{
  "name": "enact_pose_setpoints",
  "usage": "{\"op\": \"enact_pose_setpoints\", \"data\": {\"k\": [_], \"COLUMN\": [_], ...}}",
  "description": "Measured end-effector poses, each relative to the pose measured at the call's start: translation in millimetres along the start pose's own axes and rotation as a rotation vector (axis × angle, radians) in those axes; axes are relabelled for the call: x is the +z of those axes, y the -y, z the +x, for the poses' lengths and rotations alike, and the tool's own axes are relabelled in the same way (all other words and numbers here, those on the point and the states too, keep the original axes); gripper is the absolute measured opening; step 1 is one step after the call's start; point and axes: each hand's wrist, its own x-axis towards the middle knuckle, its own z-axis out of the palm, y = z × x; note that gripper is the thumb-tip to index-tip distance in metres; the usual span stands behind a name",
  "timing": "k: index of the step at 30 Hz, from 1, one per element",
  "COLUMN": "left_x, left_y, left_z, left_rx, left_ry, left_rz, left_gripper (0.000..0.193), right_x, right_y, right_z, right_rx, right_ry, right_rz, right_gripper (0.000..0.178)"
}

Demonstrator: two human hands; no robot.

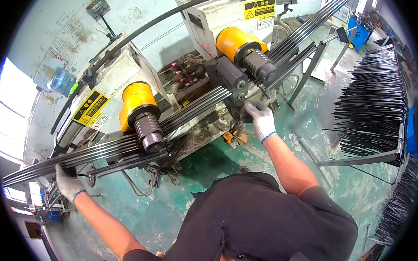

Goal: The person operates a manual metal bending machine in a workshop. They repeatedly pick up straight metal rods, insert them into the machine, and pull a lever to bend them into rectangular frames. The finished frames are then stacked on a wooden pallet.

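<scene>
Rods (126,145), long, dark and bunched side by side, lie across the machine (201,34) under two yellow heads (136,103). The left hand (68,183), gloved, closes around their far end; the right hand (260,119) presses at the bundle near the second head, though its grip I cannot tell. Keeping both hands level and the rods flat together should seat them evenly, fingers clear of the heads.

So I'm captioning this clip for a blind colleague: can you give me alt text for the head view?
A person in a black shirt, seen from above, grips a bundle of long dark rods with gloved left hand and right hand. The rods lie across a grey machine with two yellow cylinders; more rods fill a rack at right.
</scene>
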Motion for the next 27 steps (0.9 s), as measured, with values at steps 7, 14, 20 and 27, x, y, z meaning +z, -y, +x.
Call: {"op": "enact_pose_setpoints", "data": {"k": [7, 14, 20, 27], "left_x": [90.9, 212.9, 274.8, 325.3], "left_y": [-113.8, -144.4, -140.5, -144.0], "left_z": [-29.4, -79.2, -84.9, -118.1], "left_rx": [0.38, 0.658, 1.18, 0.734], "left_ry": [0.008, 0.138, 0.326, 0.352], "left_rz": [0.247, 0.614, 0.964, 0.638], "left_gripper": [0.041, 0.045, 0.047, 0.038], "right_x": [16.4, 52.8, 99.1, 122.4], "right_y": [11.1, -21.4, -24.6, -54.9], "right_z": [12.1, -6.1, 11.5, 62.5], "right_rx": [-0.029, 0.115, 0.213, 0.241], "right_ry": [-0.075, 0.067, 0.122, 0.016], "right_rz": [0.023, 0.126, 0.245, 0.554], "right_gripper": [0.027, 0.026, 0.034, 0.032]}}
